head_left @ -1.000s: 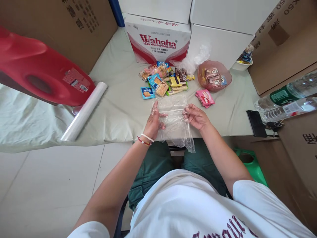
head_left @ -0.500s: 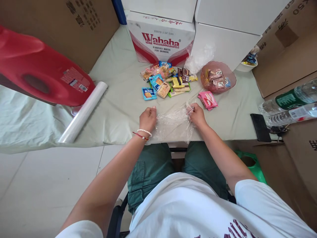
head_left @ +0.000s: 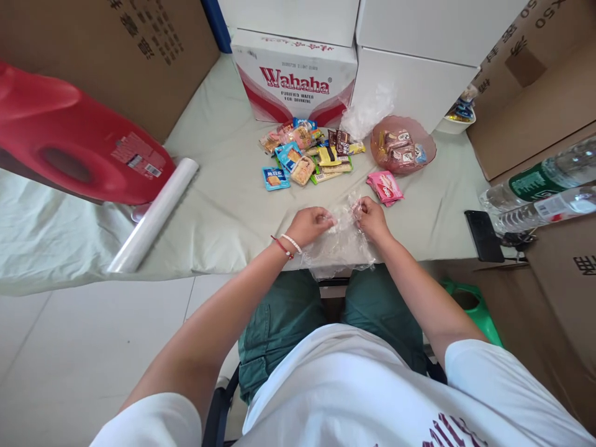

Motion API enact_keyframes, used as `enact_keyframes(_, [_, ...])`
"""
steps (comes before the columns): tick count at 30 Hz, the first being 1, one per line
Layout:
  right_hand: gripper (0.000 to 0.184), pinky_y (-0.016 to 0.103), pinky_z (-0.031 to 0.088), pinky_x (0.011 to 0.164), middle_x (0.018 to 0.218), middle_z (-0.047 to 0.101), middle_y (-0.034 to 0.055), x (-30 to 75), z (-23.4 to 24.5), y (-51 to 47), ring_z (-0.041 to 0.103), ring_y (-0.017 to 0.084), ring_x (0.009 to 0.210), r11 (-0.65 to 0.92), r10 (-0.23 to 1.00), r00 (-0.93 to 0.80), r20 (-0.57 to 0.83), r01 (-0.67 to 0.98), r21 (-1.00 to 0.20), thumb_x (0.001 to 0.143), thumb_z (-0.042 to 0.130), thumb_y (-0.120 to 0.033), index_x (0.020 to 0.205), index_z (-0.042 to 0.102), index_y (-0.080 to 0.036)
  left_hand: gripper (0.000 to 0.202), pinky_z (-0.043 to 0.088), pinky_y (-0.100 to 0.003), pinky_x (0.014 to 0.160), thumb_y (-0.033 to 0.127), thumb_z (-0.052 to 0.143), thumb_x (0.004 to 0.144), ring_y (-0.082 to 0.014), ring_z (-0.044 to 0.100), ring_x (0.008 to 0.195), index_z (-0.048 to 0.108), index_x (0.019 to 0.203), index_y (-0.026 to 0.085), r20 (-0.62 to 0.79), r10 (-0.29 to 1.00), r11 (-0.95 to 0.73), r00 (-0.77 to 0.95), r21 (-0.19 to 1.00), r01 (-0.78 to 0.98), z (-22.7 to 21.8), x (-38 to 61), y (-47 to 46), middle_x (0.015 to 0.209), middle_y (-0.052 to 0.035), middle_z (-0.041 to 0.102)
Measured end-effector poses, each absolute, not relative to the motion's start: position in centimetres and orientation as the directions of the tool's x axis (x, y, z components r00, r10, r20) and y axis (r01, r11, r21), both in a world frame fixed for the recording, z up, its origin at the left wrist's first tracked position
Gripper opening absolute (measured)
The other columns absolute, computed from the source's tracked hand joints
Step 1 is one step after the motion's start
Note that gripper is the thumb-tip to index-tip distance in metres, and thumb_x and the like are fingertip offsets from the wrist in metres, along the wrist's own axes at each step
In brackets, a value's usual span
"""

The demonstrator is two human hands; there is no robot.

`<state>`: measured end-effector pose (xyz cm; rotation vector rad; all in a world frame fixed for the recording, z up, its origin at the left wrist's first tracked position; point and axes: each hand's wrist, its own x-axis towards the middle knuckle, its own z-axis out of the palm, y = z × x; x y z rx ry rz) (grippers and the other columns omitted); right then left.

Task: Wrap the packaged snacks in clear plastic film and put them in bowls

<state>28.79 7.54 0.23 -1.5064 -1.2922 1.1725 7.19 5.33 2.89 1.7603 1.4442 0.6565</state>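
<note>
A crumpled clear plastic bag lies at the near edge of the cloth-covered table, hanging slightly over it. My left hand pinches its upper left part with closed fingers. My right hand grips its upper right part, fingers curled. The two hands are close together. Beyond them lies a heap of small wrapped snacks, and a pink wafer packet sits just past my right hand.
A pink bowl holding snacks stands at the back right, beside loose plastic. A Wahaha carton and white boxes line the back. A film roll and red jug are left; a phone and water bottles right.
The bag, first held spread flat between my hands, has been gathered up. My left hand moved right toward my right hand, bunching the plastic between them.
</note>
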Motion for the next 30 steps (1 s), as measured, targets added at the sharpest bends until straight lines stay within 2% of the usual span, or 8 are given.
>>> enact_keyframes(3, [0.02, 0.025, 0.035, 0.047, 0.067, 0.064, -0.0047, 29.3, 0.1, 7.6, 0.044, 0.011, 0.045, -0.127, 0.991, 0.069, -0.113, 0.262, -0.957, 0.085, 0.065, -0.041, 0.089, 0.054, -0.026, 0.024, 0.049, -0.03, 0.065, 0.045, 0.061, 0.09, -0.0156, 0.057, 0.061, 0.057, 0.087, 0.022, -0.11, 0.994, 0.112, -0.024, 0.948, 0.297, 2.1, 6.5, 6.1, 0.065, 0.0044, 0.053])
enact_keyframes(6, [0.018, 0.025, 0.036, 0.048, 0.069, 0.066, -0.0046, 29.4, 0.0, 7.4, 0.045, 0.011, 0.045, -0.119, 0.992, 0.071, -0.103, 0.273, -0.955, 0.087, 0.065, -0.041, 0.09, 0.055, -0.026, 0.022, 0.043, -0.026, 0.058, 0.043, 0.057, 0.094, -0.0135, 0.052, 0.054, 0.05, 0.086, 0.025, -0.104, 0.959, 0.173, -0.265, 0.953, 0.251, 1.7, 5.5, 6.6, 0.062, 0.0073, 0.046])
enact_keyframes(11, [0.018, 0.025, 0.039, 0.052, 0.073, 0.065, -0.0031, 29.0, -0.3, 7.3, 0.051, 0.014, 0.053, -0.118, 0.991, 0.091, -0.094, 0.325, -0.938, 0.088, 0.066, -0.041, 0.094, 0.057, -0.027, 0.027, 0.044, -0.028, 0.07, 0.036, 0.065, 0.092, -0.0153, 0.054, 0.068, 0.046, 0.076, 0.025, -0.002, 0.879, 0.251, -0.476, 0.852, 0.46, 1.1, 3.3, 8.7, 0.067, 0.0043, 0.05])
enact_keyframes(16, [0.016, 0.026, 0.043, 0.058, 0.076, 0.066, -0.0006, 28.7, -0.3, 7.4, 0.056, 0.017, 0.064, -0.134, 0.988, 0.127, -0.094, 0.368, -0.92, 0.088, 0.065, -0.039, 0.093, 0.056, -0.027, 0.017, 0.048, -0.035, 0.088, 0.035, 0.055, 0.1, -0.0201, 0.063, 0.091, 0.051, 0.092, 0.021, 0.105, 0.809, 0.252, -0.578, 0.826, 0.504, 2.9, 2.7, 9.3, 0.091, -0.0047, 0.062])
enact_keyframes(18, [0.016, 0.026, 0.044, 0.059, 0.077, 0.066, -0.0004, 28.6, -0.2, 7.4, 0.057, 0.017, 0.065, -0.139, 0.987, 0.129, -0.097, 0.381, -0.914, 0.089, 0.064, -0.039, 0.094, 0.056, -0.026, 0.018, 0.046, -0.039, 0.102, 0.034, 0.047, 0.104, -0.0233, 0.062, 0.111, 0.056, 0.102, 0.019, 0.235, 0.834, 0.133, -0.499, 0.792, 0.596, 4.2, 3.5, 7.9, 0.112, -0.011, 0.064])
enact_keyframes(21, [0.016, 0.026, 0.043, 0.058, 0.076, 0.066, -0.0013, 28.6, -0.3, 7.3, 0.056, 0.016, 0.062, -0.137, 0.987, 0.133, -0.093, 0.38, -0.915, 0.089, 0.064, -0.04, 0.094, 0.056, -0.026, 0.03, 0.037, -0.049, 0.118, 0.039, 0.045, 0.105, -0.0286, 0.057, 0.132, 0.065, 0.115, 0.019, 0.385, 0.92, -0.186, -0.072, 0.591, 0.785, 5.0, 5.0, 5.0, 0.133, -0.0151, 0.065])
enact_keyframes(24, [0.016, 0.025, 0.042, 0.053, 0.073, 0.066, -0.0031, 28.8, -0.2, 7.3, 0.053, 0.014, 0.055, -0.128, 0.988, 0.13, -0.086, 0.355, -0.926, 0.088, 0.064, -0.039, 0.094, 0.057, -0.026, 0.038, 0.022, -0.058, 0.127, 0.041, 0.047, 0.103, -0.0323, 0.047, 0.148, 0.068, 0.129, 0.021, 0.227, 0.943, -0.318, 0.242, 0.416, 0.852, 3.9, 5.2, 2.8, 0.151, -0.0166, 0.06])
enact_keyframes(30, [0.025, 0.023, 0.033, 0.042, 0.068, 0.065, -0.0047, 29.8, 0.4, 7.3, 0.046, 0.011, 0.045, -0.255, 0.966, 0.055, -0.252, 0.072, -0.964, 0.078, 0.073, -0.04, 0.089, 0.057, -0.025, 0.057, 0.015, -0.065, 0.129, 0.048, 0.039, 0.105, -0.0308, 0.037, 0.158, 0.049, 0.157, 0.026, 0.036, 0.955, -0.288, 0.293, 0.332, 0.898, 0.7, 3.0, 1.9, 0.17, -0.0129, 0.042])
